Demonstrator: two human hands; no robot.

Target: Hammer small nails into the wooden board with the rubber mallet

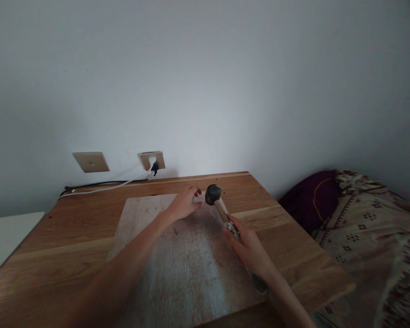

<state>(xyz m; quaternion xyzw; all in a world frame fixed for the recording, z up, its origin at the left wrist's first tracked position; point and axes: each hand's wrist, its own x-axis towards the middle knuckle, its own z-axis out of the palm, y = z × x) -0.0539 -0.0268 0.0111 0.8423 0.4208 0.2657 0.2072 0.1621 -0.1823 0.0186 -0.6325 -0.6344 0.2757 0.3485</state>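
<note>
My right hand (248, 246) is wrapped round the handle of a mallet (221, 211). The mallet has a black rounded head, raised just to the right of my left fingers, and a wooden shaft with a patterned grip. Over the far part of a thin wooden board (181, 273), my left hand (186, 203) has its fingers curled, thumb towards the fingertips. Whatever is between those fingertips is too small to make out. Small thin pieces, seemingly nails (176, 231), are on the board below my left wrist.
The board lies on a wooden table (71, 269) against a white wall. Along the table's back left run a white cable (102, 188) and a black one, leading to a wall socket (152, 161). A patterned cloth (362, 237) and a purple cushion (309, 196) are at the right.
</note>
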